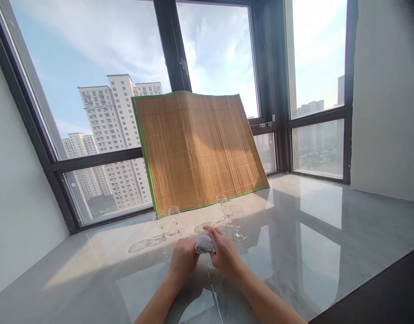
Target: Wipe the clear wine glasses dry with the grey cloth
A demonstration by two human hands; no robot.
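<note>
A bunched light-grey cloth (204, 244) is gripped between my two hands, low over the stone sill. My left hand (184, 257) is closed around its left side, and my right hand (223, 252) clasps the right side with the index finger stretched over the top. Whether something is wrapped inside the cloth is hidden. Beyond my left hand stand two clear stemmed glasses, one wine glass (174, 218) beside another glass (159, 222). Past my right hand is a close group of stemmed glasses, the nearest wine glass (238, 221) upright.
A folded bamboo mat (200, 153) with green edging leans against the dark window frame (175, 45) behind the glasses. The glossy grey marble sill (92, 274) has a seam running toward me. White walls flank it, and its edge drops away at the lower right.
</note>
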